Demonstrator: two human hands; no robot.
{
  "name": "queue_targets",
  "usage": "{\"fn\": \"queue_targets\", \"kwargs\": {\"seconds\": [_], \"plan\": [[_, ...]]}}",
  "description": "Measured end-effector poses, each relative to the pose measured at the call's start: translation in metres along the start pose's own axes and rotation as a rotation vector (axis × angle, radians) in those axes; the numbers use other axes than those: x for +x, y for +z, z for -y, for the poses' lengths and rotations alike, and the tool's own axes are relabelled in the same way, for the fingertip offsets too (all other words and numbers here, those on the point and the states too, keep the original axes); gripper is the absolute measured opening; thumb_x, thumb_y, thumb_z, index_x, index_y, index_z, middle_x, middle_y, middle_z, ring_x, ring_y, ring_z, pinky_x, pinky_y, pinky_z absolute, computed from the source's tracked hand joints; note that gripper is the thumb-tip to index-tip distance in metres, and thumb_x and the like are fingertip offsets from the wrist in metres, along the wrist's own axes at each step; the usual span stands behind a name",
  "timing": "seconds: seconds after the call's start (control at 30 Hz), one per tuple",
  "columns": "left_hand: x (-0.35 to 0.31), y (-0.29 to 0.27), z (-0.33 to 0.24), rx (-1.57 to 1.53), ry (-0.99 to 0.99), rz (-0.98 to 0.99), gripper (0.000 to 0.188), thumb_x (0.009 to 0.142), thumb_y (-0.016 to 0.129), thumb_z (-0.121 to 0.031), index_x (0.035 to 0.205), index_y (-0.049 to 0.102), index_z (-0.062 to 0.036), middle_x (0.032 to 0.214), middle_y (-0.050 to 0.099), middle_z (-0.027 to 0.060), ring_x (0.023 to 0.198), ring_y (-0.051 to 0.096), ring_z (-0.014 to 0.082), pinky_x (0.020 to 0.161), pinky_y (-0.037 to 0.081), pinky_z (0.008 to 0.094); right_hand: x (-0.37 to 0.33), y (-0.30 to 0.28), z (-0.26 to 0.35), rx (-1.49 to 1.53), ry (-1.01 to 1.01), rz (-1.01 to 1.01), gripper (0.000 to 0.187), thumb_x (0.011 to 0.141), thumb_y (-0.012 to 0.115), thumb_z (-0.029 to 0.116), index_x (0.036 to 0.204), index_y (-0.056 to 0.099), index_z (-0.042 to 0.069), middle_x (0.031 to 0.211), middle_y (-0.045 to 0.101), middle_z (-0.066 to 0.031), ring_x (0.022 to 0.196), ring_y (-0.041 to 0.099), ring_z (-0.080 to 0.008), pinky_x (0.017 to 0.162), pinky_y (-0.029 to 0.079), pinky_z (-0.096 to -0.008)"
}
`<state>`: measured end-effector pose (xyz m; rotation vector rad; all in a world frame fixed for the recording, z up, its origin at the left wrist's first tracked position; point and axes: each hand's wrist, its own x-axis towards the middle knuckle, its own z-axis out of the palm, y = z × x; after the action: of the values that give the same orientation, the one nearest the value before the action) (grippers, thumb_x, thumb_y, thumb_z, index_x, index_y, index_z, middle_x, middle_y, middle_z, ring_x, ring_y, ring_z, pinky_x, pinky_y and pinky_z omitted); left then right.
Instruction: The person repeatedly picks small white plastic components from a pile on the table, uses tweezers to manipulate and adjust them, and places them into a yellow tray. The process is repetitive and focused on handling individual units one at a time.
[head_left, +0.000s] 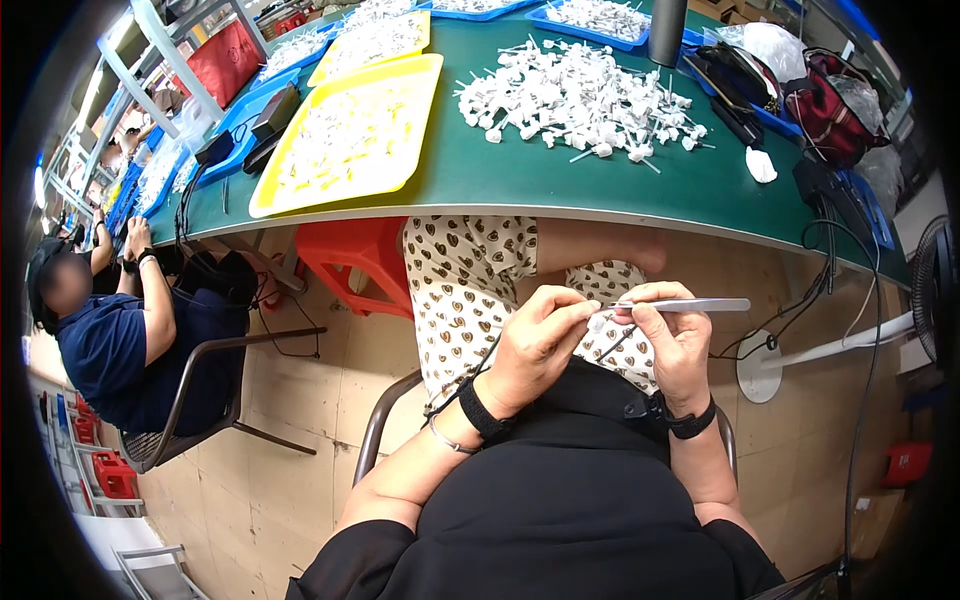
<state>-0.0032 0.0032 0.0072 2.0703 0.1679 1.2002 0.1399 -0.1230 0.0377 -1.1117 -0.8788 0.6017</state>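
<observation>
Over my lap, my left hand is closed in a pinch on something small and pale, mostly hidden by the fingertips. My right hand grips a pair of silver tweezers, held level, with the tips pointing at the left fingertips. The two hands almost meet there, in front of the table's near edge. Beyond them, on the green table, lies a loose heap of small white plastic parts with thin stems.
A yellow tray of small parts stands at the left, with blue trays farther back. A dark cylinder and a dark red bag are at the right. A co-worker sits left. Cables hang right, near a fan.
</observation>
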Motion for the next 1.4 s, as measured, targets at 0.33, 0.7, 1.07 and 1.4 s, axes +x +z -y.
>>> {"fn": "queue_targets", "kwargs": {"seconds": [0.33, 0.7, 1.07, 1.4], "plan": [[0.014, -0.018, -0.001, 0.12, 0.007, -0.037, 0.03, 0.081, 0.076, 0.009, 0.108, 0.073, -0.0027, 0.098, 0.064, 0.0096, 0.083, 0.065, 0.0195, 0.069, 0.053, 0.0307, 0.003, 0.0, 0.0, -0.006, 0.016, -0.033, 0.011, 0.099, 0.065, 0.005, 0.107, 0.065, -0.003, 0.098, 0.07, -0.0095, 0.09, 0.071, -0.0156, 0.083, 0.06, -0.0298], [0.103, -0.228, 0.109, 1.372, -0.002, -0.531, 0.047, 0.092, 0.069, -0.028, 0.132, 0.065, -0.0043, 0.13, 0.061, 0.0285, 0.119, 0.059, 0.0373, 0.107, 0.043, 0.0466, 0.003, 0.005, 0.001, 0.024, 0.057, -0.066, 0.01, 0.098, 0.066, 0.004, 0.104, 0.066, -0.004, 0.093, 0.069, -0.0087, 0.086, 0.07, -0.0139, 0.081, 0.061, -0.0293], [0.167, -0.001, 0.053, 0.592, 0.093, 0.178, 0.012, 0.091, 0.068, -0.013, 0.102, 0.074, -0.0105, 0.095, 0.067, 0.013, 0.088, 0.067, 0.034, 0.077, 0.055, 0.0422, 0.002, 0.001, 0.005, 0.026, 0.056, -0.1, 0.009, 0.097, 0.067, 0.005, 0.102, 0.066, -0.003, 0.093, 0.069, -0.0072, 0.085, 0.07, -0.0134, 0.08, 0.06, -0.0283], [0.191, 0.029, 0.071, 0.779, 0.128, 0.322, 0.01, 0.079, 0.059, -0.002, 0.082, 0.068, -0.0034, 0.093, 0.064, 0.0182, 0.089, 0.066, 0.0376, 0.081, 0.054, 0.0463, 0.0, -0.004, 0.006, -0.05, 0.011, -0.107, 0.013, 0.1, 0.066, 0.01, 0.106, 0.064, 0.0, 0.093, 0.07, -0.008, 0.086, 0.07, -0.014, 0.08, 0.06, -0.029]]}}
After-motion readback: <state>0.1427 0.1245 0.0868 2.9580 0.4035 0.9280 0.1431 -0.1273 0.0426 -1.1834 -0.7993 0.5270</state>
